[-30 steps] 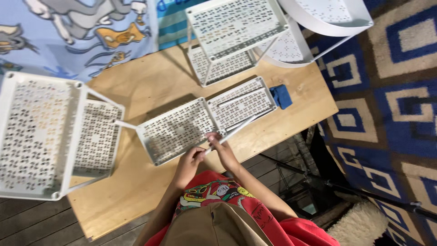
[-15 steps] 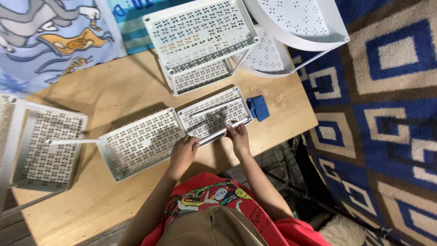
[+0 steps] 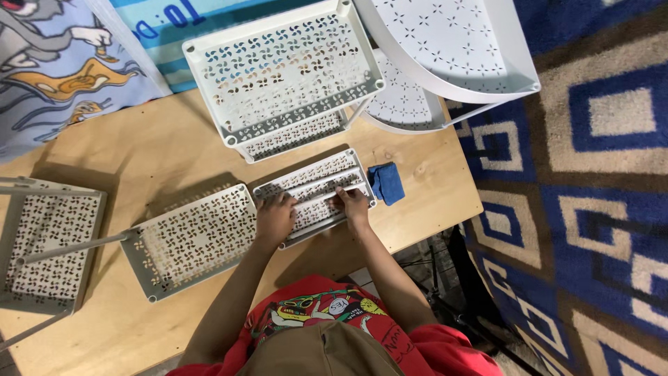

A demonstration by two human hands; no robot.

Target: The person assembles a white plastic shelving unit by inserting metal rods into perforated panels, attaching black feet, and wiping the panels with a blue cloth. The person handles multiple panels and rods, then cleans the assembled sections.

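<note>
Two white perforated plastic shelf trays lie side by side on the wooden table (image 3: 160,150). My left hand (image 3: 276,218) rests flat on the left part of the right tray (image 3: 316,182). My right hand (image 3: 352,205) pinches a white tube (image 3: 316,196) that lies across that same tray. The left tray (image 3: 191,240) sits just beside my left hand, untouched. A small blue cloth (image 3: 387,182) lies right of the right tray, close to my right hand.
A white stacked shelf rack (image 3: 278,73) stands at the back of the table, with a rounded white corner shelf (image 3: 452,49) behind it to the right. Another white rack (image 3: 49,240) lies at the left edge. A blue patterned rug (image 3: 591,174) covers the floor on the right.
The view has shifted, so the trays sit lower and more central. Both hands have moved from the trays' near edge up onto the right tray, and my right hand has closed on the tube.
</note>
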